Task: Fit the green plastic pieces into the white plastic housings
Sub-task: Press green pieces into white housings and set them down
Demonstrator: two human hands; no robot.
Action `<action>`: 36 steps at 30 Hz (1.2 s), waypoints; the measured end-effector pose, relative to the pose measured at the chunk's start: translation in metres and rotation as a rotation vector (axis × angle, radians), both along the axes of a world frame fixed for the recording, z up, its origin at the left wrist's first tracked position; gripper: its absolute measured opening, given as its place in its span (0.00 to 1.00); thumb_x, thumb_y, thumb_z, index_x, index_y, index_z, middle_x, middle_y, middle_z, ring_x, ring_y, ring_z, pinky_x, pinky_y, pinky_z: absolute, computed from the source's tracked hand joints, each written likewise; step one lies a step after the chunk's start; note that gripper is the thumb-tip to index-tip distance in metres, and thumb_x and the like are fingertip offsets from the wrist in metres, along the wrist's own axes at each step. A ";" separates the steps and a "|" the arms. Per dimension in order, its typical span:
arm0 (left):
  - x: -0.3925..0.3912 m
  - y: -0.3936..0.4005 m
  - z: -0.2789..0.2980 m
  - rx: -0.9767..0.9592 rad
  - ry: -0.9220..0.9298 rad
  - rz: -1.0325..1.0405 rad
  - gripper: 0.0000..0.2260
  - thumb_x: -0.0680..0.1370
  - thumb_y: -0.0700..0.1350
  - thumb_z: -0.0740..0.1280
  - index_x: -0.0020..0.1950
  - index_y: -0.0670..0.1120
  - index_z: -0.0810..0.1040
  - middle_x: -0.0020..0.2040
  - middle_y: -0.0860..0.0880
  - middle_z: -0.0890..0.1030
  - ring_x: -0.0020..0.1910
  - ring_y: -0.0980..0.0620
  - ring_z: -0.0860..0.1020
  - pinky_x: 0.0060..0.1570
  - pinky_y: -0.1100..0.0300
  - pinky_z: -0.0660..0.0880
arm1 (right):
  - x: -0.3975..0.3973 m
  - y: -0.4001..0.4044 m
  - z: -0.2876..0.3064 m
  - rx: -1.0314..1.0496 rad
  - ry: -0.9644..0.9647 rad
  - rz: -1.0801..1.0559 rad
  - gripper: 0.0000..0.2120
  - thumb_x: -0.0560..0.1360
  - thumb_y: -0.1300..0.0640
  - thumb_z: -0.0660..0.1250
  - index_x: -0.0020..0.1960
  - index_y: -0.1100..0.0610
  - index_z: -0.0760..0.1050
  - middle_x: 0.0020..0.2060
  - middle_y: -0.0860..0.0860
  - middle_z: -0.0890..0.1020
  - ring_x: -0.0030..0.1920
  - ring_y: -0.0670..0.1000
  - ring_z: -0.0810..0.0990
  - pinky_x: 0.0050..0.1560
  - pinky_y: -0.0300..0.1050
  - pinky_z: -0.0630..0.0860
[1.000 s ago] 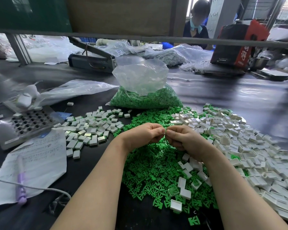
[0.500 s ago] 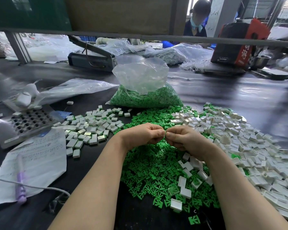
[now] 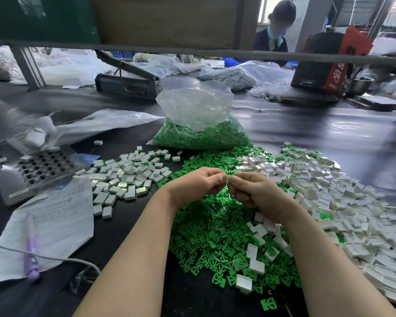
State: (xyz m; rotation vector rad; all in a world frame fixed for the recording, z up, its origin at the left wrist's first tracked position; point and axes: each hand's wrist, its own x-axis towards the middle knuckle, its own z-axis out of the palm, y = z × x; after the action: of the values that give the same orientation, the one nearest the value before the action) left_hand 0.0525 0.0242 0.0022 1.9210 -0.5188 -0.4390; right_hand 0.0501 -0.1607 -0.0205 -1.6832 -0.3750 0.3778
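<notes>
Your left hand [image 3: 198,184] and right hand [image 3: 253,191] meet fingertip to fingertip above the green pieces [image 3: 215,227], each grip curled and pinching something too hidden to name; white housings [image 3: 329,197] lie within right-hand reach on the tabletop [image 3: 329,129].

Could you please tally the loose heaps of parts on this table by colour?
Green pieces: 1 heap
White housings: 2 heaps, one on the left, one on the right
Total: 3 heaps
</notes>
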 end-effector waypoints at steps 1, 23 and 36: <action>0.000 0.000 0.000 -0.017 0.001 0.007 0.11 0.85 0.44 0.56 0.43 0.44 0.69 0.31 0.56 0.66 0.28 0.61 0.63 0.31 0.71 0.63 | 0.000 0.001 0.000 0.009 0.005 -0.011 0.16 0.83 0.56 0.57 0.38 0.56 0.73 0.23 0.46 0.65 0.24 0.45 0.59 0.23 0.34 0.57; 0.003 0.003 -0.004 -0.063 0.037 -0.020 0.15 0.84 0.46 0.57 0.37 0.49 0.67 0.29 0.54 0.64 0.28 0.57 0.59 0.27 0.67 0.59 | -0.002 0.000 0.002 0.003 -0.041 0.000 0.17 0.83 0.56 0.58 0.35 0.54 0.69 0.26 0.48 0.63 0.26 0.46 0.57 0.25 0.37 0.55; 0.003 0.003 -0.004 -0.012 0.054 -0.069 0.14 0.84 0.48 0.57 0.38 0.49 0.68 0.31 0.54 0.65 0.30 0.56 0.59 0.30 0.63 0.58 | -0.005 -0.003 0.008 -0.011 0.026 0.050 0.11 0.82 0.58 0.57 0.42 0.60 0.69 0.28 0.46 0.67 0.25 0.43 0.59 0.24 0.32 0.57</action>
State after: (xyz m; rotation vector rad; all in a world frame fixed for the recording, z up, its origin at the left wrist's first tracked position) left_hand 0.0555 0.0276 -0.0016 1.8785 -0.5524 -0.5299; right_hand 0.0453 -0.1634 -0.0127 -1.6803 -0.3970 0.4386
